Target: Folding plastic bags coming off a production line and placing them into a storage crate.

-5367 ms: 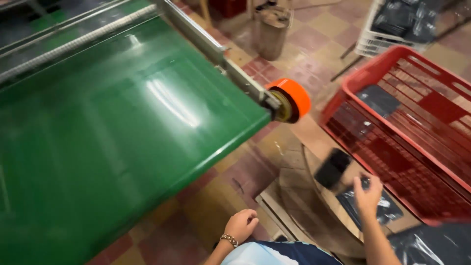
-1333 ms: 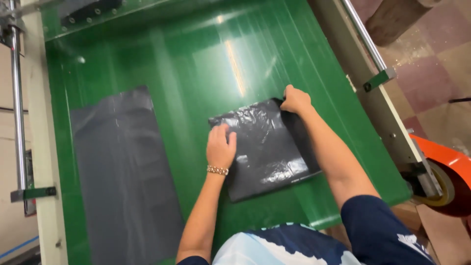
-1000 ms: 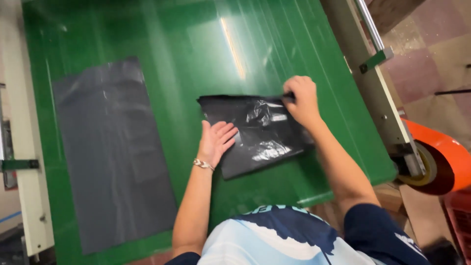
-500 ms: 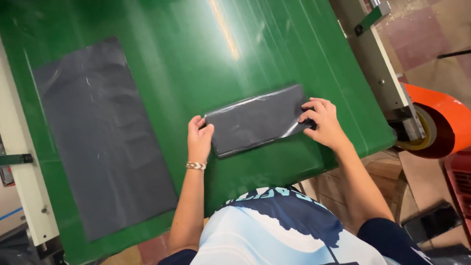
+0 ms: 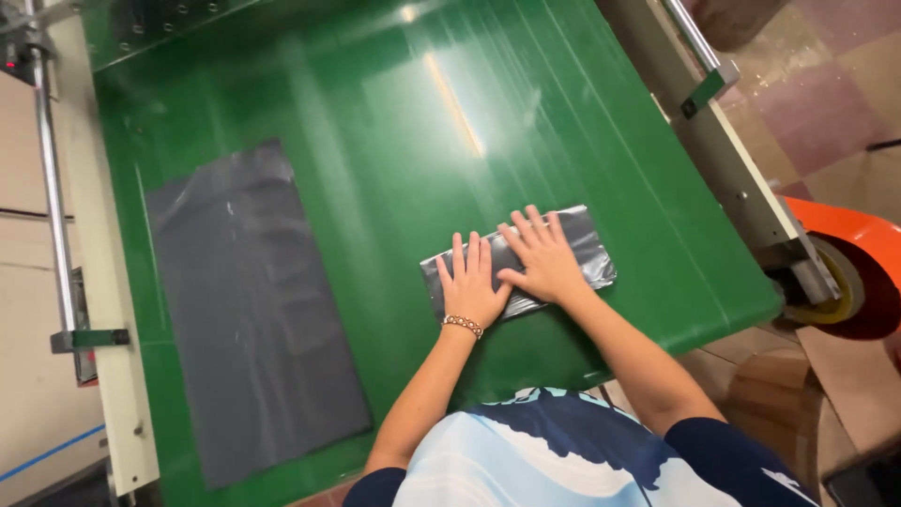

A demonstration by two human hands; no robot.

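Head view — both hands [image 5: 511, 272] flatten folded bag [image 5: 587, 246], long axis left-right.

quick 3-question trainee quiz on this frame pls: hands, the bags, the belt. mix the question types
1. True or false: both hands lie flat, palms down, on the folded dark plastic bag.
2. Which item lies spread out flat and untouched on the green belt?
A. an orange roller
B. a large grey plastic bag
C. a red crate
3. Fill in: the beaded bracelet sits on the ____ wrist.

Key:
1. True. The left hand and the right hand press side by side on the folded bag, fingers spread.
2. B. The large grey plastic bag lies to the left, clear of both hands.
3. Left.
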